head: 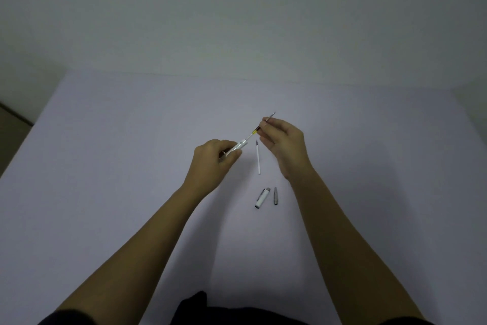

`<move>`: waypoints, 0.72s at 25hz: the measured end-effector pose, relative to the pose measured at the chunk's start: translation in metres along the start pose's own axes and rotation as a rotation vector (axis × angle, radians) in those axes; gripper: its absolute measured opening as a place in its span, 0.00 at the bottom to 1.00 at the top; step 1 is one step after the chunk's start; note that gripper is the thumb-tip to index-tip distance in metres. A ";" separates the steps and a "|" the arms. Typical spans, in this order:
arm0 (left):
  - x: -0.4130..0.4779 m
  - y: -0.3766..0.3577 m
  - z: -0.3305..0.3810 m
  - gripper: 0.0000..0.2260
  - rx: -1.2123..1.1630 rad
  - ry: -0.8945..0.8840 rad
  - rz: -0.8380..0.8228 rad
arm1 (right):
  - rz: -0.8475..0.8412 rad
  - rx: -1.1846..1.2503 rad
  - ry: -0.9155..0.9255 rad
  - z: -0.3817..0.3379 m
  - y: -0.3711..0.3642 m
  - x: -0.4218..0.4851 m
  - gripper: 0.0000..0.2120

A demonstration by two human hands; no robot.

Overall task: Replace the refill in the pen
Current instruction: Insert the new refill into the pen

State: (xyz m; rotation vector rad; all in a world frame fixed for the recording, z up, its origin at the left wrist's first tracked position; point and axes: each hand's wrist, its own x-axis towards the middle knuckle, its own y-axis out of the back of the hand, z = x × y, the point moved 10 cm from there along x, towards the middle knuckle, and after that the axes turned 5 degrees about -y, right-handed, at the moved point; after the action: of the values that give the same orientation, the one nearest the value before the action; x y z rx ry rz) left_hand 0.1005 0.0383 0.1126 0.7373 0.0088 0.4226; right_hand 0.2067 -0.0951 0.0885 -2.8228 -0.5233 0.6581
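Over pale table [131,166]: left hand [213,160] gripping pen barrel [241,146], right hand [283,140] pinching thin refill [259,128]; probably light, bendable, needing gripping near barrel.

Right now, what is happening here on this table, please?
A person is taking a pen apart to change its refill. The left hand holds the white pen barrel. The right hand pinches a thin refill whose lower end sits in the barrel's mouth; whether it goes in or comes out, I cannot tell. A second, white refill lies on the table between the hands. Nearer the person lie a white cap piece and a small grey tip, side by side, not touching.
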 end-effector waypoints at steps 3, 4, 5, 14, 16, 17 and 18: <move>-0.002 0.002 0.010 0.08 -0.037 -0.010 0.026 | -0.044 -0.046 -0.038 0.007 -0.005 -0.008 0.07; -0.003 0.003 0.012 0.08 -0.040 -0.016 0.035 | -0.042 -0.072 -0.034 0.008 -0.005 -0.010 0.08; -0.004 0.003 0.015 0.08 -0.041 -0.021 0.039 | -0.034 -0.110 -0.022 0.008 -0.004 -0.012 0.08; -0.011 0.003 0.017 0.05 -0.122 0.016 0.090 | -0.043 -0.317 -0.013 0.020 0.015 -0.013 0.12; -0.011 0.004 0.017 0.05 -0.143 0.026 0.097 | 0.040 -0.389 -0.051 0.034 0.037 -0.007 0.12; -0.011 0.004 0.017 0.04 -0.150 0.030 0.098 | 0.113 -0.483 -0.054 0.041 0.051 -0.005 0.11; -0.010 0.004 0.017 0.04 -0.155 0.033 0.098 | 0.189 -0.608 -0.047 0.047 0.066 -0.004 0.10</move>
State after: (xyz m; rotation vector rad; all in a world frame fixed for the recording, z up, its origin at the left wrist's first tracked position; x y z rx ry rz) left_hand 0.0921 0.0259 0.1262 0.5798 -0.0286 0.5236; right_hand 0.2013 -0.1524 0.0306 -3.4688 -0.5425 0.6948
